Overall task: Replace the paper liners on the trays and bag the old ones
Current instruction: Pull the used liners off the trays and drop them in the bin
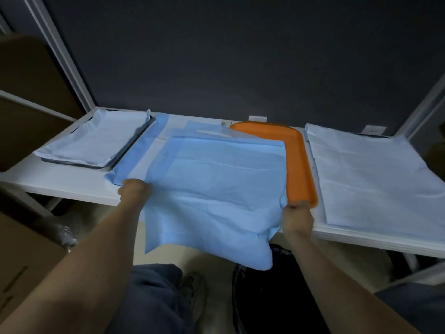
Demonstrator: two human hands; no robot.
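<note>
Room: dim corner, dark grey wall (240,56) behind a long white table (72,186), white frame posts on both sides.
Left hand: left hand (134,191) reaches out on a straight bare arm and is curled into a fist, bunching the left edge of the sheet. It sits over the table's front strip.
Right hand: right hand (298,216) is also out on a straight arm, fingers closed tight on the sheet's right edge, at the table's front edge just beside the tray's near corner. Can't tell if it touches the tray.
Held sheet: large light-blue paper liner sheet (216,189), creased, with fold lines across it. It is stretched between both hands, its far part lying over the tray and its near part hanging off the table front.
Orange tray: flat orange plastic tray (298,165) at table centre, mostly under the sheet, with only the right rim and far corner showing.
Left tray: shallow metal tray (115,162) at the table's left end, with a pale blue paper liner (96,138) lying in it and running up its sides.
Between trays: folded blue paper stack (137,155), partly under the held sheet.
Right end: big pale crumpled paper sheet (373,177) spread flat, well apart from the left tray.
Below: brown cardboard box (24,261) at left; dark trouser legs (154,297) at the bottom.
</note>
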